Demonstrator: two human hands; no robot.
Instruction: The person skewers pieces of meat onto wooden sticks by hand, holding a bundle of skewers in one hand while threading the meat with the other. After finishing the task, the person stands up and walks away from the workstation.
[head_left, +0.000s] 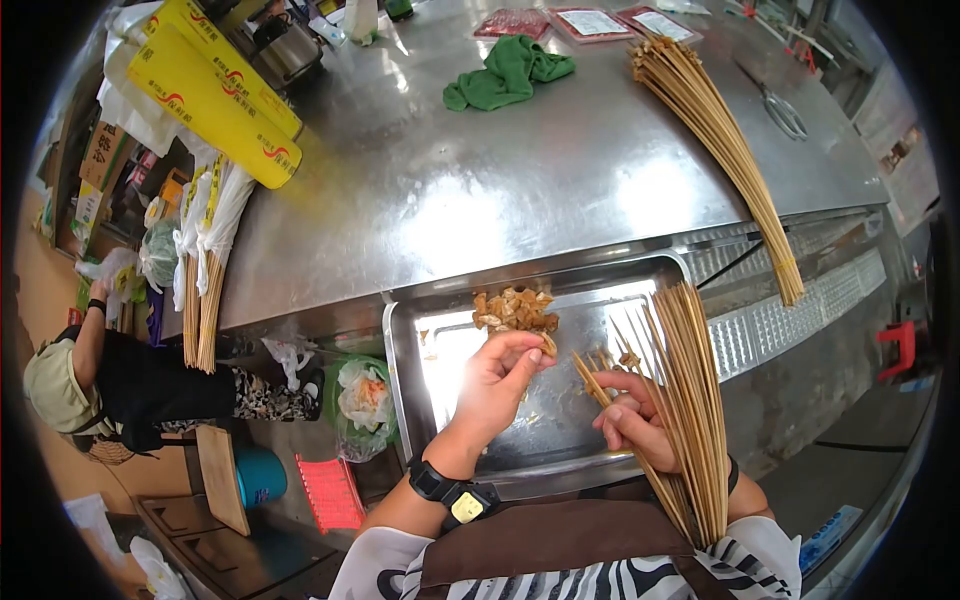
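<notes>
L hand (505, 372) is over the steel tray (545, 440), abt mid-tray, just below the pile. Its grip is closed, w/ a brown piece (548, 345) pinched btwn thumb & index. R hand (638, 425) is over the tray's R half; its grip is closed on a few thin sticks (592, 383), tips pointing up-L twd the L hand. A fan of sticks (705, 400) rises alongside the R hand & runs past the tray's R edge. A small bit (627, 359) shows nr the tips, partly hidden.

Brown food pile (512, 308) sits at the tray's far edge, L of ctr. Tray is right by the near edge of the tabletop (400, 190); can't tell what's under it.

On the tabletop: green cloth (510, 73) nr the far edge, flat red packs (590, 24) along that edge, long stick bundle (720, 145) nr the R end w/ its lower end past the near edge, scissors (782, 110) R of it. L end has yellow rolls (220, 95) & plastic-wrapped sticks (208, 250) jutting past the edge. Green bag (363, 405) is just L of the tray. Another person (130, 385) is well off to the L.
</notes>
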